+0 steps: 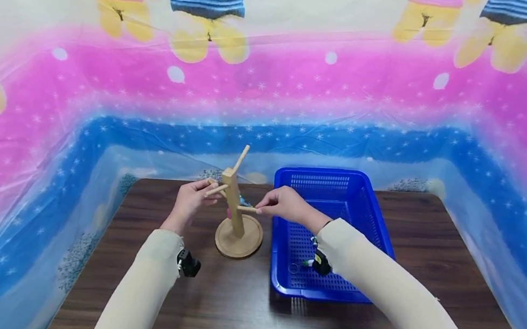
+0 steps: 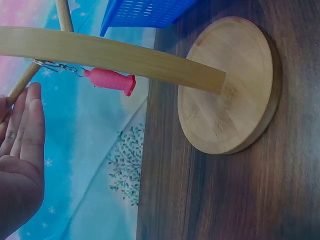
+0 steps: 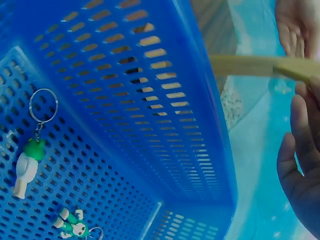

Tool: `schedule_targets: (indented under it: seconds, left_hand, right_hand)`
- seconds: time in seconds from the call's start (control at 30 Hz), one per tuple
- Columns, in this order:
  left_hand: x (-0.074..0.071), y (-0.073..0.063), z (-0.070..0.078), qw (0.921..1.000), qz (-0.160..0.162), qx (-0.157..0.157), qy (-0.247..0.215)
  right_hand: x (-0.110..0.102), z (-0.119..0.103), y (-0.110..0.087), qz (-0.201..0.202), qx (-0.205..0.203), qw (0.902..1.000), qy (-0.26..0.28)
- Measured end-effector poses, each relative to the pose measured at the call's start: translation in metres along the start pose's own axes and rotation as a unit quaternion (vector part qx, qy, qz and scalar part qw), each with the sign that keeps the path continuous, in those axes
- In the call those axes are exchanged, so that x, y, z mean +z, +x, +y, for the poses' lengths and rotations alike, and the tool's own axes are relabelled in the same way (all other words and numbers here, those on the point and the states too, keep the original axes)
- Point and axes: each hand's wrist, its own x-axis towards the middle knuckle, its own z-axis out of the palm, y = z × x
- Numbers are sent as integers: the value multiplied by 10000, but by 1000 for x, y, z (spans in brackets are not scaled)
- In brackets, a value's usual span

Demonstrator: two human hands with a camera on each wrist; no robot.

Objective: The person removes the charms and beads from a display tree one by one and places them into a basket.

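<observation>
A wooden peg stand (image 1: 234, 204) with a round base (image 1: 238, 236) stands upright on the table. My left hand (image 1: 189, 202) is at the stand's left side, its thumb and fingers about the end of a peg (image 2: 22, 82). From that peg, close to the post, a pink keychain (image 2: 110, 81) hangs by its metal chain. At the right, my right hand (image 1: 283, 205) has its thumb and fingertips together at the tip of another peg (image 1: 246, 208). A small teal thing (image 1: 243, 201) shows behind this peg; I cannot tell whether the right fingers hold it.
A blue perforated basket (image 1: 280, 275) stands right of the stand, beneath my right forearm. In it lie a green-and-white keychain (image 3: 27, 167) with a ring and a green figure keychain (image 3: 74, 226). A patterned cloth (image 1: 252, 92) rises behind the dark wooden table (image 1: 169, 306).
</observation>
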Motion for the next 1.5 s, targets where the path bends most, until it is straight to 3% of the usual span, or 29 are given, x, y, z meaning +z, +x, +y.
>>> schedule_targets:
  seconds: [0.13, 0.23, 0.43, 0.6, 0.73, 0.87, 0.97, 1.07, 1.17, 1.23, 1.27, 1.4, 1.5]
  left_hand:
    - [3, 4, 4, 10000, -30, -53, -52]
    - [5, 7, 6, 9999, -43, -76, -113]
    - [14, 11, 6, 9999, -38, -43, -87]
    - [25, 15, 3, 9999, -71, -126, -77]
    - [32, 16, -1, 9996, -55, -275, -72]
    - [29, 12, -4, 9990, -67, -414, -176]
    - [19, 5, -5, 9975, -168, -378, -570]
    - [5, -8, -4, 9876, -197, -199, -1545]
    - [-8, -24, 1, 9631, -225, 96, -2682]
    - [-14, -34, 6, 9511, -152, 328, -3067]
    - [-17, -38, 9, 9505, -99, 435, -3075]
    - [-18, -45, 19, 9682, 227, 769, -2370]
    - [-13, -47, 23, 9770, 441, 759, -1943]
  right_hand:
    - [8, -4, -5, 133, -360, 9991, -175]
    - [13, -5, -7, 188, -364, 9992, 12]
    - [28, -3, -12, 355, -204, 9962, 763]
    - [48, -7, -14, 384, -132, 9881, 1482]
    - [63, -12, -14, 471, -144, 9843, 1697]
    - [72, -16, -14, 717, -177, 9821, 1734]
    - [74, -18, -13, 864, -145, 9794, 1820]
    - [75, -20, -14, 906, -135, 9784, 1852]
    - [78, -21, -14, 949, -81, 9776, 1879]
    - [81, -22, -14, 972, -30, 9756, 1969]
    - [82, -22, -13, 980, -17, 9741, 2039]
    - [86, -25, -10, 994, -79, 9673, 2333]
    - [89, -25, -9, 1018, -81, 9639, 2461]
